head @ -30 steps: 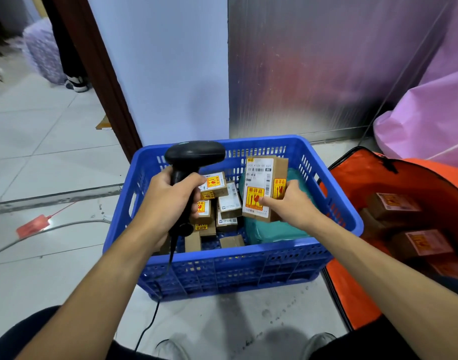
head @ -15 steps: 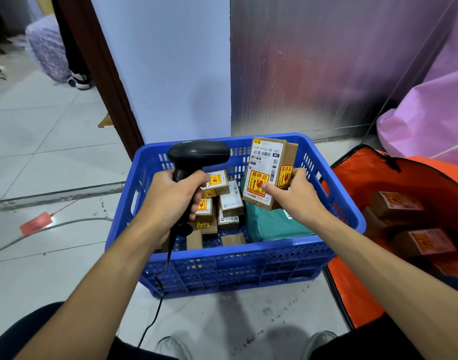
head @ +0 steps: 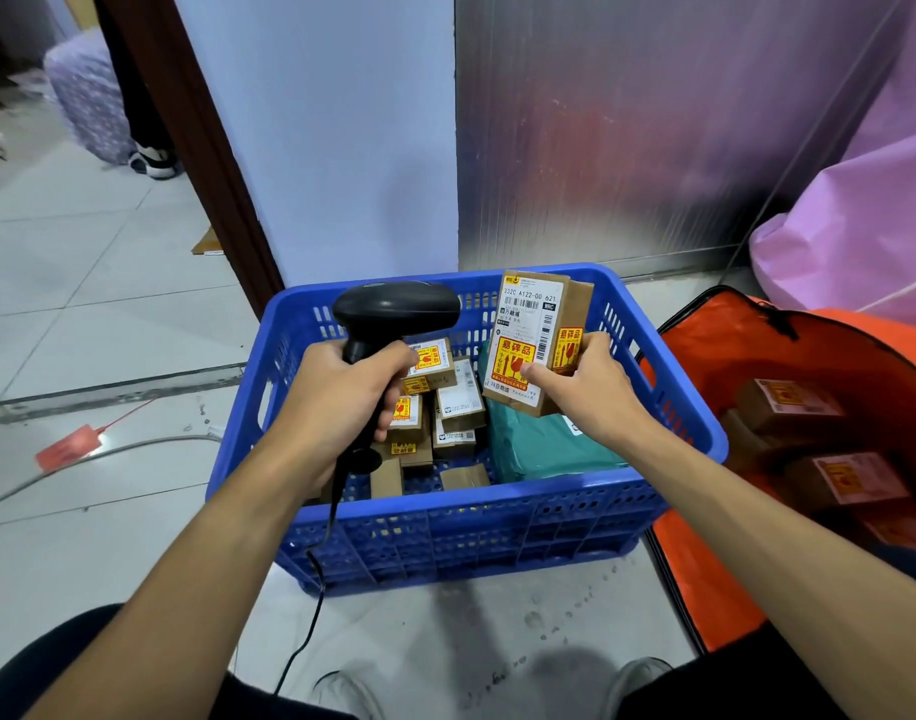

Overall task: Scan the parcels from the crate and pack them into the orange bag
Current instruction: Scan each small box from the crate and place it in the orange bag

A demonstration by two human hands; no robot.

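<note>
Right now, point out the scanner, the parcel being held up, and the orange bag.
scanner [head: 396, 309], head view, on the top of its black head.
held parcel [head: 528, 324], head view, on its white shipping label.
orange bag [head: 705, 356], head view, on its bare inner wall.

Left hand [head: 341, 402] grips scanner [head: 393, 317]; right hand [head: 585, 392] holds labelled parcel [head: 533, 340] upright above blue crate [head: 445, 532]

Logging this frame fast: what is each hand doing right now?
Left hand: closed round the handle of the black scanner.
Right hand: holding the labelled cardboard parcel upright above the blue crate.
</note>
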